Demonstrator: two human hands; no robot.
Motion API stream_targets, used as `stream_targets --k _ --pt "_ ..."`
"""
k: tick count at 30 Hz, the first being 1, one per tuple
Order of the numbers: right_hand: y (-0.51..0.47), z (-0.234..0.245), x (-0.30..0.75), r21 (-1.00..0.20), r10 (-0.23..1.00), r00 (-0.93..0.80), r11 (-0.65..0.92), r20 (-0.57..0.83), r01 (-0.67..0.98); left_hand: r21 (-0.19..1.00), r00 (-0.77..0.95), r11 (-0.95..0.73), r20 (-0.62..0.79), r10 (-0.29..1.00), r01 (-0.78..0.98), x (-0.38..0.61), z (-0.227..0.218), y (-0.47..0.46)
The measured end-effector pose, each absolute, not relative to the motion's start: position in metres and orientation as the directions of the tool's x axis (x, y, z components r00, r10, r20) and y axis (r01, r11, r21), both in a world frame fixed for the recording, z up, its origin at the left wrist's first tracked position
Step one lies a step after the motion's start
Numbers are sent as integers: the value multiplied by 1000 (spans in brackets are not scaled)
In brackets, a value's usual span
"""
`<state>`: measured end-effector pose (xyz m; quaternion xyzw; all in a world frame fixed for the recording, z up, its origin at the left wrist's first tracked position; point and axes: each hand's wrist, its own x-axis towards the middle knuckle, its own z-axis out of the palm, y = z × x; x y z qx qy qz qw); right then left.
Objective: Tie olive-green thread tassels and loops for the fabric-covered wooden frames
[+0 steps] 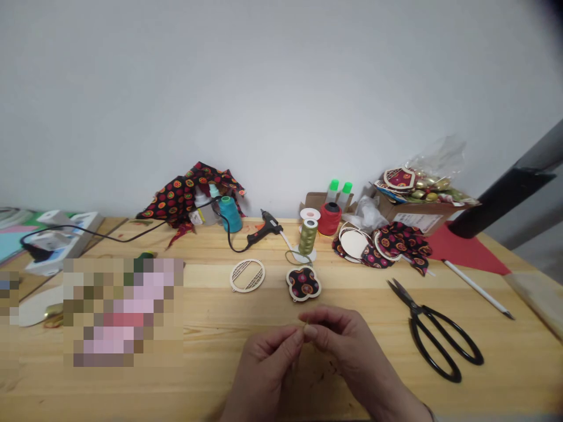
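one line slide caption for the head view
Left hand and right hand meet in a pinch over a wooden table near a fabric-covered clover piece, olive thread spool, glue gun and scissors.

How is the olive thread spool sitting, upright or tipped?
Upright: the olive thread spool stands on end, its white top rim facing up.

No text can be read; the white label (416, 221) on the cardboard box (449, 212) is blurred.

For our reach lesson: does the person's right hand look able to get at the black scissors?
Probably yes. The scissors lie flat to the right of the right hand, with only bare table between them, though its fingertips are pinched against the left hand.
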<state>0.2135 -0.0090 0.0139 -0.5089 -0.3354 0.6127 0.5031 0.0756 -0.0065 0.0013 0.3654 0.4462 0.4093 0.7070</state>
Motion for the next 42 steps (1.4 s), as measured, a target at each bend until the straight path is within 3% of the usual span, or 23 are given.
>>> stream_targets --k 5,11,17,21,24,29,33,36,39,42 --pt "-8 18 212 -949 971 61 -213 -233 -231 920 208 349 -311 927 -180 76 9 -8" --pt "-5 20 215 -974 977 104 -166 -183 -155 808 262 466 -392 882 -361 79 2 -9" --pt "-4 23 219 -992 990 79 -111 -115 -56 862 341 445 -354 871 -242 78 -4 -9" --pt "-4 31 215 -996 998 4 -63 -64 -64 948 346 304 -256 903 -92 73 4 -8" --pt "-3 36 213 -999 1000 -25 0 2 -52 986 342 149 -114 933 -77 69 13 -3" --pt "0 40 216 -991 986 -93 136 136 -5 997 158 -47 55 986 -58 63 25 7" --pt "3 41 210 -979 953 -255 123 162 -161 989 91 -23 36 995 -143 62 32 12" --pt "5 42 203 -971 946 -279 107 166 -216 986 70 -26 38 997 -162 62 33 14" --pt "7 41 199 -980 941 -308 83 137 -180 985 77 2 11 997 -171 60 28 15" --pt "7 39 200 -991 954 -279 82 108 -103 937 103 29 8 995 -347 59 25 15"
